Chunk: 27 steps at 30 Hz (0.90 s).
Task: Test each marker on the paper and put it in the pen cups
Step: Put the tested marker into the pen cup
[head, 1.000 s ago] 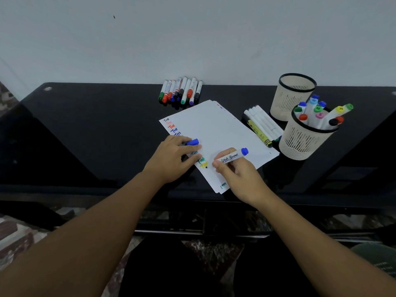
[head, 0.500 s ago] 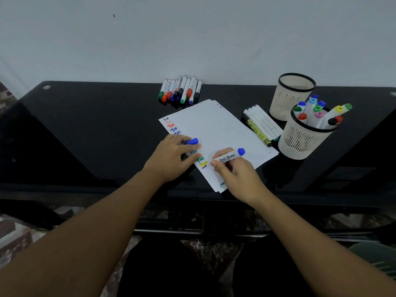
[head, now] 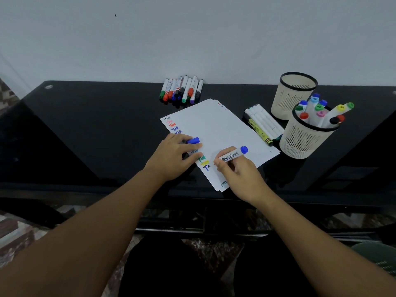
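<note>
White paper sheets (head: 218,127) lie on the black table (head: 96,129), with a column of coloured test marks down the left edge. My right hand (head: 237,170) grips a blue whiteboard marker (head: 232,155), its tip on the paper by the lowest marks. My left hand (head: 173,157) rests on the paper's left edge and holds the blue cap (head: 193,140). Two beige mesh pen cups stand at the right: the near cup (head: 304,140) holds several markers, the far cup (head: 293,95) looks empty.
A row of several capped markers (head: 182,90) lies at the table's back edge by the wall. Several white markers and a yellow one (head: 262,123) lie between the paper and the cups. The table's front edge runs just below my hands.
My right hand has shifted the marker slightly along the paper, and a new dark blue mark shows beneath the yellow one. My left hand has stayed put.
</note>
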Each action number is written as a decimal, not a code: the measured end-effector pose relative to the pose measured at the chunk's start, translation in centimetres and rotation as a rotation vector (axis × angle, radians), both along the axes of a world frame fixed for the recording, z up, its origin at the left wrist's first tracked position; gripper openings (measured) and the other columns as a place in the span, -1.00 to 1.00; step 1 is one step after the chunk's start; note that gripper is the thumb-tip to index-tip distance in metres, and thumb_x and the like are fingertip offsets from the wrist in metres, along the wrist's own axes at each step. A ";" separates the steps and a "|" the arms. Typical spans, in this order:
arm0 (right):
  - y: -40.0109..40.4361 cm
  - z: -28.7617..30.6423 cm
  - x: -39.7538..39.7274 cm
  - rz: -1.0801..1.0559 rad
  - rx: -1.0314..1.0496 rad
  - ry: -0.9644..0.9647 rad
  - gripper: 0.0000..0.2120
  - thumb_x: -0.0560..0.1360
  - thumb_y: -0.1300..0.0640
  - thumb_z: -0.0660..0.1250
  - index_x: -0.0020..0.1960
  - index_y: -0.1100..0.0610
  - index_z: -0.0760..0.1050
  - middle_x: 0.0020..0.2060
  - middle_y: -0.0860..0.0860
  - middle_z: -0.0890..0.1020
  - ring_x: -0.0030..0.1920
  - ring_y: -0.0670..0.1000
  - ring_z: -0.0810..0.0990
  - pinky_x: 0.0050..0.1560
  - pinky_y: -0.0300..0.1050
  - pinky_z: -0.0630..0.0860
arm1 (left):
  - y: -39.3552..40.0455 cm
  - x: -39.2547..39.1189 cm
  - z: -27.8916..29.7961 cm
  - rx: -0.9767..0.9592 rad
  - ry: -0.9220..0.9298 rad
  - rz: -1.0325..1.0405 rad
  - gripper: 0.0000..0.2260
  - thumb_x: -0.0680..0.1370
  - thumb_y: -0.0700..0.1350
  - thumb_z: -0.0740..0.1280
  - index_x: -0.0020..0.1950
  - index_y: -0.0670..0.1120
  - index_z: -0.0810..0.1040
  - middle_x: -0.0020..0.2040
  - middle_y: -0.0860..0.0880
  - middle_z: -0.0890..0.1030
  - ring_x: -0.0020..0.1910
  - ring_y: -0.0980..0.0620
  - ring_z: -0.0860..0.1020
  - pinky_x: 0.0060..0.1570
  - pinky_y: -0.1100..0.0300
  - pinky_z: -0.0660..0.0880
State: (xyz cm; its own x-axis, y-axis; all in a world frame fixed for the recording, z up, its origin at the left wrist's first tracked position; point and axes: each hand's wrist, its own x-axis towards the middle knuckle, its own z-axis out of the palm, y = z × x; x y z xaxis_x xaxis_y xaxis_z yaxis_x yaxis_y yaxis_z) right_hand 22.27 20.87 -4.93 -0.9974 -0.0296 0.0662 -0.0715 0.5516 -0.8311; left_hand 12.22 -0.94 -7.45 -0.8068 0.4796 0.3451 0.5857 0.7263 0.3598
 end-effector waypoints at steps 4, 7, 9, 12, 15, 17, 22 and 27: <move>0.0 -0.1 -0.1 0.012 0.012 -0.003 -0.92 0.69 -0.06 0.24 0.05 -0.14 0.51 -0.15 -0.06 0.66 -0.10 -0.05 0.62 -0.01 0.04 0.59 | -0.1 -0.1 0.0 0.004 0.005 0.003 -0.67 0.61 0.18 0.31 0.34 0.13 0.62 0.32 0.05 0.54 0.28 0.04 0.40 0.29 -0.01 0.43; 0.2 -0.1 0.0 -0.013 -0.007 0.023 -0.92 0.69 -0.03 0.24 0.06 -0.13 0.50 -0.16 -0.06 0.65 -0.12 -0.05 0.61 -0.04 0.00 0.57 | 0.0 0.0 -0.1 0.009 0.002 0.002 -0.67 0.61 0.18 0.32 0.33 0.13 0.62 0.31 0.06 0.54 0.26 0.04 0.41 0.28 0.00 0.43; 0.1 -0.1 -0.1 -0.022 -0.001 0.021 -0.92 0.69 -0.04 0.24 0.10 -0.10 0.50 -0.16 -0.06 0.65 -0.11 -0.04 0.62 -0.04 0.02 0.58 | 0.0 0.0 -0.1 0.011 0.003 0.001 -0.67 0.61 0.18 0.32 0.33 0.13 0.62 0.31 0.06 0.55 0.25 0.05 0.41 0.28 0.00 0.44; 0.0 0.0 -0.2 -0.003 0.019 0.013 -0.91 0.69 -0.06 0.23 0.09 -0.12 0.50 -0.15 -0.04 0.67 -0.10 -0.03 0.63 -0.03 0.06 0.59 | 0.0 -0.1 0.0 0.004 0.004 0.005 -0.67 0.61 0.18 0.32 0.33 0.14 0.62 0.31 0.06 0.54 0.26 0.04 0.41 0.28 0.00 0.43; 0.2 0.0 0.0 -0.001 0.024 0.016 -0.93 0.69 -0.05 0.23 0.07 -0.13 0.49 -0.16 -0.05 0.66 -0.12 -0.05 0.61 -0.05 0.01 0.58 | 0.0 0.0 0.0 0.004 0.005 0.004 -0.66 0.61 0.18 0.31 0.34 0.13 0.62 0.30 0.05 0.54 0.25 0.05 0.40 0.28 0.00 0.43; 0.2 0.0 0.0 -0.006 0.013 0.012 -0.92 0.69 -0.05 0.23 0.08 -0.12 0.49 -0.15 -0.05 0.66 -0.12 -0.06 0.61 -0.05 -0.01 0.57 | 0.0 0.1 0.1 0.004 0.004 0.002 -0.66 0.61 0.18 0.31 0.34 0.12 0.62 0.31 0.05 0.54 0.26 0.05 0.40 0.29 0.00 0.43; 0.0 0.0 -0.2 -0.019 0.024 0.024 -0.89 0.69 -0.06 0.22 0.12 -0.08 0.51 -0.15 -0.08 0.65 -0.13 -0.07 0.60 -0.10 -0.07 0.55 | 0.0 0.0 0.1 -0.004 0.006 0.005 -0.66 0.61 0.17 0.31 0.34 0.12 0.62 0.31 0.05 0.54 0.25 0.04 0.40 0.28 0.00 0.43; 0.1 0.3 0.2 -0.022 -0.006 0.030 -0.91 0.70 -0.03 0.23 0.04 -0.10 0.48 -0.19 -0.04 0.64 -0.15 -0.09 0.57 -0.21 -0.20 0.47 | 0.1 0.2 0.3 -0.014 0.016 -0.001 -0.66 0.61 0.16 0.32 0.34 0.11 0.62 0.32 0.03 0.55 0.25 0.03 0.42 0.28 0.01 0.44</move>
State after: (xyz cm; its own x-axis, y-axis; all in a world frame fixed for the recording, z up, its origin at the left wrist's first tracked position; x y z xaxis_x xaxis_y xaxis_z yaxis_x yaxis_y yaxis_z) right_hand 22.48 20.93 -4.66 -0.9953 -0.0073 0.0966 -0.0847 0.5484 -0.8319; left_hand 12.46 -0.85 -7.14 -0.8009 0.4851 0.3511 0.5918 0.7305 0.3408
